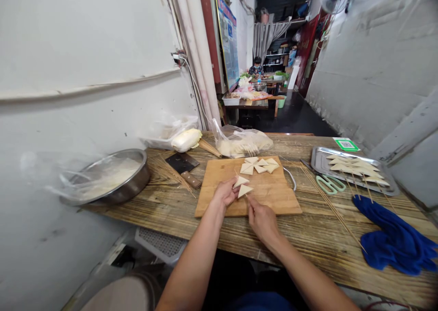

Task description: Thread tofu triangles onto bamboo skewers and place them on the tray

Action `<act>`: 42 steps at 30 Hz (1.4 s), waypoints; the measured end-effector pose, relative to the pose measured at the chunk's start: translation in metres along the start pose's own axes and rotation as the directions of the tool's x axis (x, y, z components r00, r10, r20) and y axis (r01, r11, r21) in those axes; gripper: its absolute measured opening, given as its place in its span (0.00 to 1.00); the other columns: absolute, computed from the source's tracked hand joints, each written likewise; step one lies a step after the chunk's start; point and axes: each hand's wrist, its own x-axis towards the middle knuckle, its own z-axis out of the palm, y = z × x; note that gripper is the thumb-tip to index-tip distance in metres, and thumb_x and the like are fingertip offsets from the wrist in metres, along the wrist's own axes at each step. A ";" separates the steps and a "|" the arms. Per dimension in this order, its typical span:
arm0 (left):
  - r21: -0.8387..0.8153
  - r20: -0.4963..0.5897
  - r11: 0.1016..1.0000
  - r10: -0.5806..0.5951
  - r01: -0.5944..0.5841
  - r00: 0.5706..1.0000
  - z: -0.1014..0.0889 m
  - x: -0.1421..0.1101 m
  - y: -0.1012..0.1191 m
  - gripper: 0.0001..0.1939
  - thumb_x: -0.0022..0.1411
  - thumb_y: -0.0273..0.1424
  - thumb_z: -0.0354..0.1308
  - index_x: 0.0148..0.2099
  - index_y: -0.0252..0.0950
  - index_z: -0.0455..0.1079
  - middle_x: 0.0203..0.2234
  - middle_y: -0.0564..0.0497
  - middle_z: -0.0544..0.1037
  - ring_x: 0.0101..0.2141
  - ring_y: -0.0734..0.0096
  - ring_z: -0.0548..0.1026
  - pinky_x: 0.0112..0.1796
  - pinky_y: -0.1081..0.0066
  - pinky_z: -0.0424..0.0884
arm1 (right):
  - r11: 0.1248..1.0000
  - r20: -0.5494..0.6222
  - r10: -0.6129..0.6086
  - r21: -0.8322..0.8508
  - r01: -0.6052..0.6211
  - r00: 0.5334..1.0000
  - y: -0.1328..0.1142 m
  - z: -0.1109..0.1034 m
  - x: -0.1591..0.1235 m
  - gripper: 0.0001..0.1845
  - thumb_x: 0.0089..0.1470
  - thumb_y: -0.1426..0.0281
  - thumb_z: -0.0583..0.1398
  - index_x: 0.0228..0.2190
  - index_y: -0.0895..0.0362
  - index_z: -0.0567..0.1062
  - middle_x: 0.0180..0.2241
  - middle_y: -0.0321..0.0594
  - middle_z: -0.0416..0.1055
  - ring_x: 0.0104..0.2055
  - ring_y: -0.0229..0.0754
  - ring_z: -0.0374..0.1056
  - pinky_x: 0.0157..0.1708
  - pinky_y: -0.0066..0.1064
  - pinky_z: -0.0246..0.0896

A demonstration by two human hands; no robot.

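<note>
Over a wooden cutting board [273,197], my left hand [226,191] pinches two pale tofu triangles [242,186], one above the other. My right hand [262,217] is closed on a thin bamboo skewer [247,198] whose tip meets the lower triangle. A small heap of loose tofu triangles [259,165] lies at the far edge of the board.
A steel tray [318,161] of skewered triangles sits right, with green scissors [328,184], loose skewers [333,208] and a blue cloth [393,238]. Left are a cleaver [184,166], a plastic-covered steel basin [109,176] and bags [241,142]. A person sits at a far table.
</note>
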 end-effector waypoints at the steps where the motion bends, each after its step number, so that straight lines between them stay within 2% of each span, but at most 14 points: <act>1: 0.005 0.008 1.000 0.002 -0.002 1.000 -0.001 0.001 0.000 0.08 0.60 0.26 0.50 0.39 0.27 0.67 0.26 0.43 0.76 0.26 0.67 0.76 0.30 0.68 0.74 | 1.000 0.002 0.003 -0.009 -0.003 1.000 -0.001 0.000 0.001 0.21 0.55 0.74 0.47 0.49 0.61 0.69 0.27 0.46 0.77 0.27 0.43 0.73 0.27 0.28 0.62; 8: 0.002 0.020 1.000 0.025 -0.025 1.000 -0.002 0.002 -0.002 0.07 0.60 0.26 0.50 0.38 0.27 0.67 0.26 0.42 0.76 0.26 0.67 0.76 0.31 0.68 0.74 | 0.999 0.006 0.022 -0.025 -0.022 1.000 -0.004 -0.002 0.005 0.21 0.55 0.74 0.47 0.48 0.60 0.70 0.28 0.47 0.77 0.27 0.44 0.73 0.26 0.29 0.62; 11: 0.030 -0.004 0.990 0.137 -0.137 0.991 -0.003 0.002 -0.008 0.06 0.59 0.27 0.52 0.36 0.28 0.67 0.27 0.43 0.76 0.28 0.68 0.76 0.32 0.67 0.73 | 1.000 -0.038 0.006 0.018 -0.005 0.999 0.005 -0.005 -0.002 0.21 0.55 0.74 0.48 0.47 0.61 0.71 0.27 0.47 0.77 0.26 0.44 0.73 0.26 0.28 0.63; 13: 0.175 -0.030 0.952 0.259 -0.250 0.966 -0.003 0.004 -0.011 0.07 0.58 0.28 0.53 0.38 0.30 0.67 0.29 0.44 0.76 0.29 0.69 0.76 0.34 0.67 0.72 | 0.998 -0.108 0.013 0.061 -0.007 0.994 0.016 -0.009 -0.011 0.21 0.55 0.73 0.47 0.46 0.62 0.71 0.27 0.46 0.77 0.24 0.42 0.72 0.25 0.28 0.63; 16: 0.465 -0.071 0.817 0.419 -0.341 0.905 0.002 0.015 -0.008 0.10 0.53 0.29 0.57 0.40 0.32 0.69 0.32 0.43 0.76 0.35 0.65 0.75 0.38 0.66 0.69 | 0.991 -0.229 0.049 0.130 -0.019 0.972 0.039 -0.017 -0.027 0.22 0.56 0.69 0.46 0.45 0.63 0.72 0.26 0.46 0.77 0.21 0.41 0.71 0.23 0.28 0.62; 18: 0.665 -0.066 0.647 0.549 -0.374 0.833 0.010 0.025 -0.002 0.12 0.50 0.30 0.60 0.39 0.33 0.70 0.35 0.42 0.76 0.41 0.60 0.72 0.42 0.65 0.65 | 0.987 -0.269 0.073 0.158 -0.031 0.960 0.053 -0.021 -0.037 0.22 0.57 0.68 0.46 0.44 0.64 0.73 0.25 0.46 0.76 0.18 0.40 0.69 0.20 0.28 0.61; 21: 0.887 -0.028 0.365 0.655 -0.283 0.755 0.029 0.043 0.009 0.13 0.46 0.33 0.63 0.35 0.33 0.72 0.40 0.39 0.74 0.48 0.53 0.66 0.46 0.63 0.59 | 0.983 -0.269 0.099 0.173 -0.053 0.958 0.069 -0.021 -0.047 0.22 0.57 0.67 0.46 0.43 0.64 0.74 0.21 0.44 0.75 0.15 0.40 0.66 0.17 0.27 0.58; 23: 0.927 -0.062 0.317 0.652 -0.198 0.756 0.041 0.054 0.013 0.12 0.42 0.34 0.65 0.31 0.33 0.72 0.41 0.37 0.73 0.50 0.49 0.63 0.46 0.63 0.58 | 0.981 -0.262 0.110 0.185 -0.062 0.959 0.074 -0.019 -0.050 0.22 0.57 0.67 0.46 0.43 0.64 0.74 0.19 0.43 0.74 0.15 0.39 0.66 0.16 0.27 0.56; 29: 0.937 -0.082 0.315 0.619 -0.151 0.781 0.056 0.068 0.018 0.10 0.38 0.28 0.66 0.26 0.36 0.69 0.34 0.42 0.76 0.44 0.55 0.69 0.38 0.68 0.62 | 0.977 -0.267 0.128 0.200 -0.075 0.955 0.076 -0.017 -0.051 0.23 0.57 0.67 0.46 0.42 0.65 0.75 0.19 0.44 0.74 0.15 0.40 0.66 0.16 0.27 0.55; 33: 0.903 0.055 0.278 0.679 -0.326 0.732 0.047 0.061 0.015 0.18 0.39 0.24 0.65 0.36 0.35 0.70 0.28 0.47 0.76 0.34 0.64 0.73 0.35 0.71 0.63 | 0.973 -0.261 0.134 0.216 -0.077 0.956 0.077 -0.017 -0.052 0.23 0.57 0.67 0.46 0.42 0.65 0.74 0.19 0.44 0.74 0.16 0.40 0.67 0.17 0.27 0.56; 35: 0.805 0.120 0.350 0.694 -0.478 0.710 0.037 0.055 0.010 0.20 0.42 0.23 0.63 0.41 0.34 0.69 0.27 0.49 0.76 0.31 0.68 0.73 0.35 0.72 0.64 | 0.973 -0.280 0.125 0.220 -0.063 0.952 0.076 -0.017 -0.053 0.22 0.58 0.67 0.46 0.42 0.65 0.74 0.18 0.43 0.73 0.15 0.39 0.66 0.16 0.26 0.55; 39: 0.489 0.038 0.651 0.649 -0.581 0.760 0.012 0.042 -0.002 0.16 0.46 0.28 0.62 0.39 0.30 0.70 0.30 0.46 0.76 0.31 0.71 0.74 0.36 0.72 0.67 | 0.975 -0.313 0.036 0.220 0.035 0.949 0.068 -0.018 -0.055 0.21 0.58 0.69 0.47 0.44 0.66 0.73 0.19 0.43 0.74 0.15 0.38 0.66 0.17 0.26 0.56; 40: 0.444 0.023 0.659 0.669 -0.607 0.743 0.006 0.038 -0.004 0.15 0.47 0.30 0.62 0.39 0.30 0.70 0.31 0.45 0.76 0.32 0.70 0.74 0.36 0.72 0.68 | 0.974 -0.310 0.010 0.216 0.060 0.951 0.064 -0.018 -0.055 0.21 0.58 0.69 0.47 0.45 0.66 0.72 0.19 0.43 0.74 0.16 0.38 0.67 0.18 0.26 0.57; 42: 0.439 0.038 0.585 0.746 -0.682 0.665 -0.004 0.031 -0.005 0.15 0.49 0.31 0.60 0.41 0.32 0.70 0.34 0.46 0.76 0.35 0.70 0.74 0.40 0.71 0.68 | 0.975 -0.294 -0.027 0.202 0.089 0.956 0.058 -0.016 -0.054 0.21 0.58 0.69 0.47 0.46 0.65 0.72 0.19 0.42 0.74 0.17 0.38 0.67 0.19 0.26 0.58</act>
